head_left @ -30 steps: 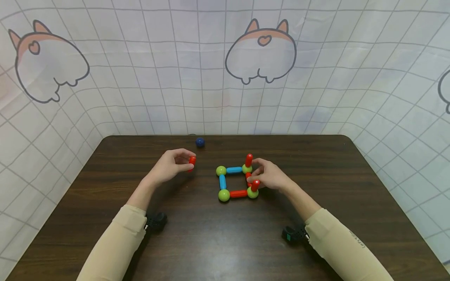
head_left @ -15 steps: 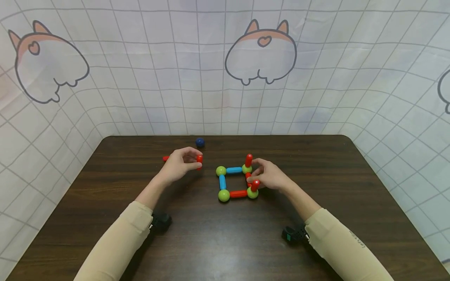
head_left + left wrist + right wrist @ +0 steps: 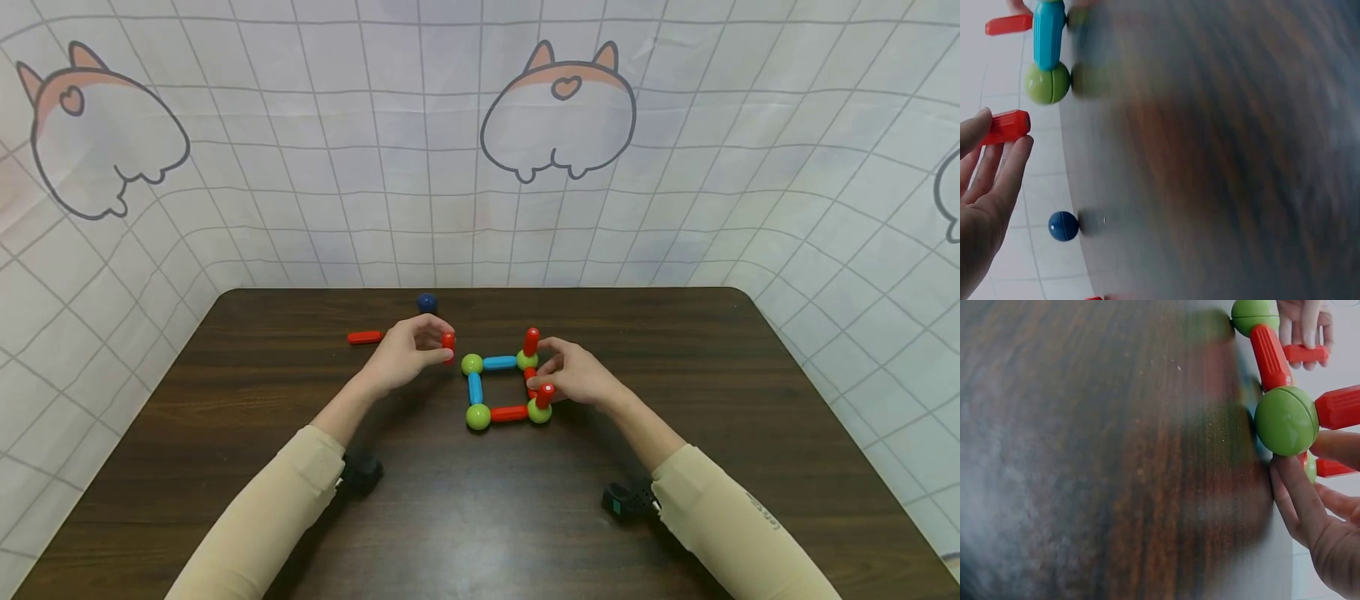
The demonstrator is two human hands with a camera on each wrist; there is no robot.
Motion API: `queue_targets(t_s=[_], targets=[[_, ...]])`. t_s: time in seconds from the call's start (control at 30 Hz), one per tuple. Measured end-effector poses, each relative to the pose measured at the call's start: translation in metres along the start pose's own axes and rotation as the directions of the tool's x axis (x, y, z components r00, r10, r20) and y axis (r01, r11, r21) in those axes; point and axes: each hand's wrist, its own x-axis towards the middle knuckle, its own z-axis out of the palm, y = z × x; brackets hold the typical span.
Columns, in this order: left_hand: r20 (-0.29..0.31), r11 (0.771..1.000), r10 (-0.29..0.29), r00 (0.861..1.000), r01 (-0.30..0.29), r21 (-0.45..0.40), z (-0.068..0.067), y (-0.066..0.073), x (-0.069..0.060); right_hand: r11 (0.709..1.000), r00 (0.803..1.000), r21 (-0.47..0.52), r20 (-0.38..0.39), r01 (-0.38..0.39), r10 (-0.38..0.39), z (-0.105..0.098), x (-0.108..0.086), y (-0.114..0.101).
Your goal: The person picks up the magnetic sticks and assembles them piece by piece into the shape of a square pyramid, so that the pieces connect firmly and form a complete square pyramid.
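In the head view, my left hand (image 3: 405, 354) pinches a red rod (image 3: 448, 346) held upright above the table, just left of a square frame. Thumb and fingertips on that rod (image 3: 1009, 127) also show in the left wrist view. The frame lies flat: green balls (image 3: 478, 417) at the corners, two blue rods (image 3: 500, 363) at the back and left, red rods (image 3: 510, 413) at the front and right. Red rods (image 3: 531, 342) stand up from both right-hand balls. My right hand (image 3: 576, 375) holds the frame's right red rod (image 3: 531, 382), partly hidden by the fingers.
A loose red rod (image 3: 365, 337) lies left of my left hand. Behind that hand, near the back edge of the dark wooden table (image 3: 480, 517), sits a dark blue ball (image 3: 427, 302). A patterned white cloth (image 3: 375, 167) hangs behind the table.
My left hand has moved right with its red rod, toward the frame's back left ball, uncovering the loose red rod on the table. The right hand and the frame keep their place.
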Motion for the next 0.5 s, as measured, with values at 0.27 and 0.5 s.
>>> queue_targets(t_s=[0.27, 0.5], targets=[[0.013, 0.999, 0.038, 0.999, -0.038, -0.004, 0.008, 0.006, 0.006, 1.0, 1.0, 0.003, -0.01, -0.007, 0.007, 0.0, 0.001, -0.001], [0.029, 1.0, 0.031, 0.999, -0.031, -0.005, 0.013, 0.01, 0.012, 1.0, 1.0, 0.008, -0.013, -0.008, 0.008, 0.001, 0.002, -0.002]])
